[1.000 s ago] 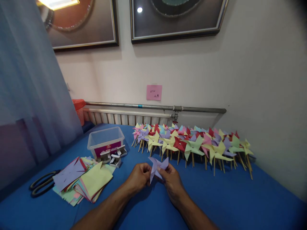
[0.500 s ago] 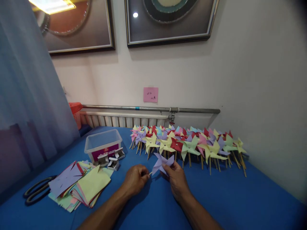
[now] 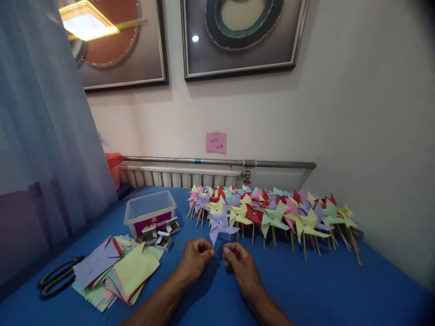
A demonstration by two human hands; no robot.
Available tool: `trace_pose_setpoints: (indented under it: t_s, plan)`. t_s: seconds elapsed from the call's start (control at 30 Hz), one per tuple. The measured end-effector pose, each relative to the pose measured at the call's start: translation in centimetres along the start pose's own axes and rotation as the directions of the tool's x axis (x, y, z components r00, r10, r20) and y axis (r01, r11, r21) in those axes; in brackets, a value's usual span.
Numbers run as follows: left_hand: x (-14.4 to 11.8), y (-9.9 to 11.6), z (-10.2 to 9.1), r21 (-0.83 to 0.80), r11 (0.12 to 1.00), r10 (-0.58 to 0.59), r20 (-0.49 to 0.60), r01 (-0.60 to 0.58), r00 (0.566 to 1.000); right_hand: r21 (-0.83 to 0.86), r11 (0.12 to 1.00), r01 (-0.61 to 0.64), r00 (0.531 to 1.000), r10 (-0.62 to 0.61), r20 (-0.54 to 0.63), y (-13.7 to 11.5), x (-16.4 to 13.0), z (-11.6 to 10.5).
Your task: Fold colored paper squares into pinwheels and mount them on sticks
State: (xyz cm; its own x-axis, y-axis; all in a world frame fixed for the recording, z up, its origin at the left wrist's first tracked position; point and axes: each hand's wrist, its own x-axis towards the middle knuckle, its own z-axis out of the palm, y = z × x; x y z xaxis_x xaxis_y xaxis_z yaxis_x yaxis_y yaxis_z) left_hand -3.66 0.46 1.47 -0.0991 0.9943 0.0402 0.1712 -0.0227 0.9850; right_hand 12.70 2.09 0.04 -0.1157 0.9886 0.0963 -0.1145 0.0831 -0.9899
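Note:
My left hand [image 3: 195,260] is closed in a pinch at the lower tip of a purple paper pinwheel [image 3: 220,222], where its stick is, mostly hidden by the fingers. The pinwheel stands upright and faces me, a small metal pin at its centre. Just right of it, my right hand [image 3: 239,262] is off the paper, fingers loosely curled and a little apart, with nothing visible in them. Behind the purple one, rows of finished pinwheels [image 3: 275,217] in yellow, red, green, pink and blue lie on wooden sticks.
On the blue cloth [image 3: 306,290] at left lie a stack of coloured paper [image 3: 132,267] and black-handled scissors [image 3: 56,276]. A clear plastic tub [image 3: 149,203] stands behind small white boxes of pins [image 3: 163,241]. A radiator [image 3: 152,176] and pipe run along the wall.
My right hand has let go of the purple pinwheel and moved slightly away. The pinwheel has turned upright, now held only by my left hand. The view has tilted up a little.

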Motion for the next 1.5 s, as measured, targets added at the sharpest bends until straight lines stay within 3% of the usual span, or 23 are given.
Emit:
trace_pose_setpoints:
  t_s: [0.17, 0.53, 0.77, 1.1, 1.37, 1.5]
  plan:
    - [-0.3, -1.0, 1.1, -0.037, 0.999, 0.012, 0.051, -0.01, 0.999, -0.097, 0.995, 0.018, 0.998, -0.012, 0.063, 0.3, -0.5, 0.9]
    - [-0.9, -0.8, 1.5, 0.09, 0.996, 0.008, 0.101, -0.017, 0.995, -0.133, 0.99, 0.052, 0.998, -0.054, -0.013, -0.4, -0.4, 0.6]
    - [-1.2, -0.8, 1.4, 0.226, 0.968, 0.089, 0.09, -0.107, 0.992, -0.215, 0.973, 0.081, 0.997, -0.076, 0.031, 0.2, -0.6, 0.9]
    - [-1.6, -0.4, 1.6, 0.355, 0.92, 0.15, 0.075, -0.167, 0.986, -0.357, 0.931, 0.072, 0.997, -0.079, -0.006, 0.1, -1.0, 0.9]
    - [-1.4, -0.9, 1.7, 0.332, 0.932, 0.138, 0.053, -0.148, 0.989, -0.383, 0.92, 0.081, 0.996, -0.088, -0.002, 0.1, -1.2, 1.0]
    - [-1.0, -0.7, 1.2, 0.356, 0.93, 0.11, -0.027, -0.093, 0.994, -0.405, 0.911, 0.077, 0.997, -0.074, 0.024, -0.2, -1.6, 1.1]
